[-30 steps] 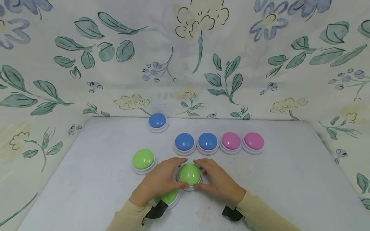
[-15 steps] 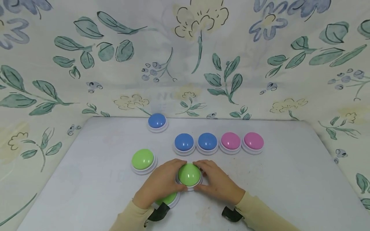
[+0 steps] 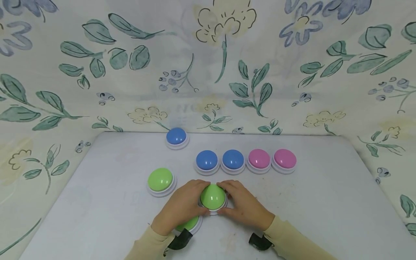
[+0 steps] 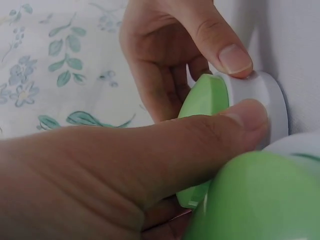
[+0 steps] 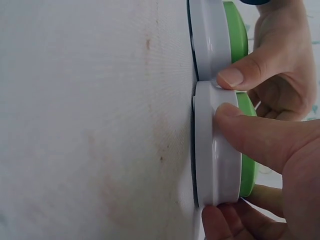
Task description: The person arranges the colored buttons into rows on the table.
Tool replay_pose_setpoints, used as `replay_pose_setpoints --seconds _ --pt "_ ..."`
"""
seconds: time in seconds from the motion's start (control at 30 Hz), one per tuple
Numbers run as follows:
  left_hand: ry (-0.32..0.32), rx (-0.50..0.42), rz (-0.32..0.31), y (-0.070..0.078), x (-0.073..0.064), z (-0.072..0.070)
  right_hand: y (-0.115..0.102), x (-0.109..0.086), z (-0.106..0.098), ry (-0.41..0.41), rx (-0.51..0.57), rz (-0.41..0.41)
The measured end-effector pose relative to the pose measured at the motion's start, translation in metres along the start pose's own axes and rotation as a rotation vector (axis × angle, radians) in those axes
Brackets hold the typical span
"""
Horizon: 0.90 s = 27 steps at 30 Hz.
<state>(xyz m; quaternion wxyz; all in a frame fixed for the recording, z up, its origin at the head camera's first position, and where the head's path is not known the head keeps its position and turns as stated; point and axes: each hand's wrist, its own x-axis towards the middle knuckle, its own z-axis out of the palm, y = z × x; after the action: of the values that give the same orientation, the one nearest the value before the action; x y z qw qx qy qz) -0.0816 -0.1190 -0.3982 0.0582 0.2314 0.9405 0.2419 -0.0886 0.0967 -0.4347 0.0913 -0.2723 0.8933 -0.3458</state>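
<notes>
A green dome push button (image 3: 212, 196) with a white round base lies on the white table between both hands. My left hand (image 3: 182, 204) grips its left side, and my right hand (image 3: 247, 208) its right. In the left wrist view, both thumbs press the white base (image 4: 272, 105). The right wrist view shows that base (image 5: 215, 165) flat against or very near the tabletop. A second green button (image 3: 190, 224) sits under my left wrist, partly hidden, and looks close to the held one. A third green button (image 3: 160, 180) stands farther left.
Two blue buttons (image 3: 207, 160) and two pink buttons (image 3: 259, 159) form a row behind the hands. Another blue button (image 3: 176, 136) stands near the table's back edge. Floral cloth (image 3: 208, 72) hangs behind the table (image 3: 325, 202). Black wrist straps (image 3: 260, 242) show at the sleeves.
My left hand has closed in on the held green button, its thumb and fingertips shifting slightly. The button and the right hand stay almost in place.
</notes>
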Motion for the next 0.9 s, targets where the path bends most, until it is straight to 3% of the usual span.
replay_pose_setpoints --seconds 0.73,0.9 --pt "0.042 0.023 0.035 0.004 0.003 0.001 0.001 -0.007 -0.007 0.065 -0.034 -0.029" --pt "0.057 0.033 0.067 0.009 0.004 0.001 0.002 -0.01 -0.01 0.076 -0.038 -0.022"
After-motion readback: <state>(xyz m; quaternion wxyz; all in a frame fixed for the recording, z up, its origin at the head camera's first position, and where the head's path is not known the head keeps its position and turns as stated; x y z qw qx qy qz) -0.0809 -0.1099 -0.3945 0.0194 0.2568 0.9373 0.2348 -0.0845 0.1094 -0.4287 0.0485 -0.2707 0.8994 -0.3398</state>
